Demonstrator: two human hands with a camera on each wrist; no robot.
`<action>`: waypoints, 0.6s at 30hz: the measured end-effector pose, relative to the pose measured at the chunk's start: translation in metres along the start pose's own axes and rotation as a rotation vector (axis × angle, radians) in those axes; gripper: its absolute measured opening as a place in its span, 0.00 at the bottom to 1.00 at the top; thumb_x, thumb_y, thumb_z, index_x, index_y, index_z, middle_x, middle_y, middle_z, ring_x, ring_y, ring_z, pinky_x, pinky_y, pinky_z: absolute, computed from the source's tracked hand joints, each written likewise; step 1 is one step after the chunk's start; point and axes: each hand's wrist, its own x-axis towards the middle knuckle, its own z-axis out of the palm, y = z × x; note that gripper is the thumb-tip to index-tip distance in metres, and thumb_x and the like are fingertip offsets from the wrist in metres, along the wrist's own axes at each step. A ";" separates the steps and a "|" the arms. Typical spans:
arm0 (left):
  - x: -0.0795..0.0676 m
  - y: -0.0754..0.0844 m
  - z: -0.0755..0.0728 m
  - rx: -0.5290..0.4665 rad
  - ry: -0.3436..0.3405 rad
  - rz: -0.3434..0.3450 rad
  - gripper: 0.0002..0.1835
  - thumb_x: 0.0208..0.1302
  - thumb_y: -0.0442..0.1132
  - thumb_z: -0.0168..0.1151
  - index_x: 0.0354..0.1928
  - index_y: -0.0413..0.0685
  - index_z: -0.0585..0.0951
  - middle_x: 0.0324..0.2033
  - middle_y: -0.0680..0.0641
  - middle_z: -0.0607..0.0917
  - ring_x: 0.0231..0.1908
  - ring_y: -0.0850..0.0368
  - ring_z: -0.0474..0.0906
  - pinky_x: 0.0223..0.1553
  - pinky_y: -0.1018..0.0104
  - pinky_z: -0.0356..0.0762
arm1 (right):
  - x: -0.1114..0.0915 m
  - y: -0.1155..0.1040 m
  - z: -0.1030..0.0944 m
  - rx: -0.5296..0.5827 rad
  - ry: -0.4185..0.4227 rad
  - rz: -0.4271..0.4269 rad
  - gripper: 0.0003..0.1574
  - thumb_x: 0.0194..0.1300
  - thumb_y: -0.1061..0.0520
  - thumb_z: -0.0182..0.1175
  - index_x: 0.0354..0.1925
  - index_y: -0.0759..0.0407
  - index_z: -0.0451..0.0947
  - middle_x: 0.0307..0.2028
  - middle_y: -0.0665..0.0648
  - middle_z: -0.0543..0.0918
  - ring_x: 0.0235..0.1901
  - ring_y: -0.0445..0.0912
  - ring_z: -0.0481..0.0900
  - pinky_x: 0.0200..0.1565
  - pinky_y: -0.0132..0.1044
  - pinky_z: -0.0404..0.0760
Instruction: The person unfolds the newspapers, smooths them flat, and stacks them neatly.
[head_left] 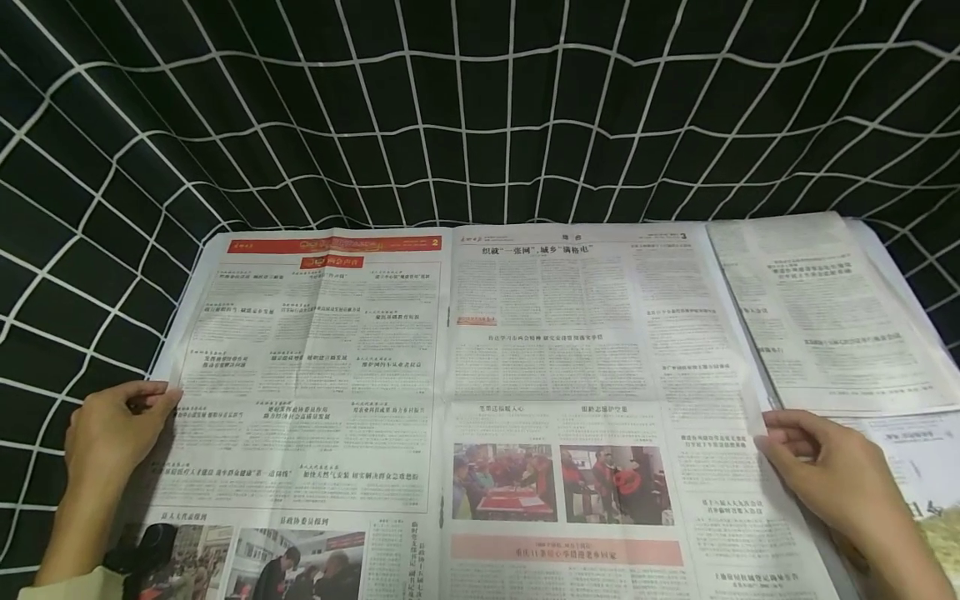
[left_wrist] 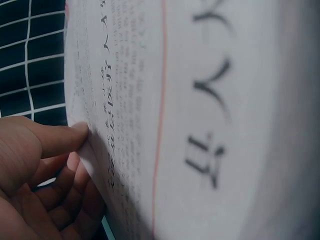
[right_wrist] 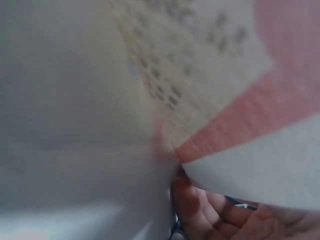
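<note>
An opened newspaper (head_left: 397, 350) lies spread wide in the head view, with pages 2 and 3 side by side, a red banner at top left and colour photos lower down. Its left edge is pinched by my left hand (head_left: 116, 429); the left wrist view shows the thumb (left_wrist: 70, 137) on top of the page and the other fingers curled under it. At the opposite edge, my right hand (head_left: 832, 467) pinches the paper between thumb and fingers. Up close in the right wrist view, the sheet covers part of that hand's fingers (right_wrist: 190, 202).
Another folded newspaper (head_left: 840, 325) lies at the right, overlapping a printed sheet (head_left: 900, 467) with a coloured picture. Black cloth with a white grid (head_left: 480, 125) rises behind and hangs at the left. A dark wrist device (head_left: 146, 550) sits over the newspaper's lower left.
</note>
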 end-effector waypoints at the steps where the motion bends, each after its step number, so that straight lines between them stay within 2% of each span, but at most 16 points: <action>1: 0.000 0.000 0.000 0.002 0.003 0.009 0.22 0.72 0.45 0.67 0.57 0.32 0.85 0.44 0.30 0.90 0.42 0.32 0.84 0.31 0.56 0.65 | -0.001 0.000 0.001 -0.002 0.008 0.007 0.25 0.69 0.62 0.67 0.58 0.79 0.79 0.38 0.74 0.88 0.29 0.56 0.88 0.24 0.23 0.72; 11: 0.000 0.005 0.002 -0.003 0.009 0.074 0.22 0.73 0.42 0.65 0.58 0.30 0.84 0.45 0.28 0.89 0.41 0.30 0.84 0.30 0.55 0.65 | -0.008 -0.001 -0.001 -0.032 0.072 0.009 0.24 0.65 0.63 0.71 0.55 0.76 0.81 0.37 0.73 0.89 0.31 0.61 0.89 0.25 0.20 0.67; 13: -0.001 0.006 0.001 0.000 -0.001 0.084 0.22 0.73 0.40 0.63 0.60 0.30 0.82 0.46 0.27 0.88 0.40 0.31 0.83 0.30 0.55 0.64 | -0.010 -0.001 -0.001 -0.036 0.095 0.014 0.24 0.66 0.63 0.70 0.55 0.77 0.81 0.38 0.74 0.88 0.31 0.63 0.89 0.26 0.26 0.74; 16: -0.004 0.007 0.000 0.004 -0.007 0.107 0.22 0.72 0.38 0.62 0.61 0.29 0.80 0.47 0.26 0.87 0.39 0.32 0.82 0.30 0.56 0.64 | -0.011 0.001 -0.001 -0.030 0.128 0.046 0.24 0.68 0.62 0.69 0.56 0.78 0.80 0.39 0.77 0.88 0.30 0.65 0.88 0.23 0.28 0.75; 18: -0.006 0.007 0.000 0.002 -0.005 0.117 0.24 0.72 0.38 0.62 0.64 0.29 0.78 0.49 0.25 0.85 0.42 0.30 0.82 0.32 0.51 0.67 | -0.011 0.004 -0.004 -0.024 0.157 0.074 0.24 0.70 0.62 0.67 0.57 0.79 0.79 0.40 0.80 0.86 0.29 0.65 0.87 0.21 0.30 0.75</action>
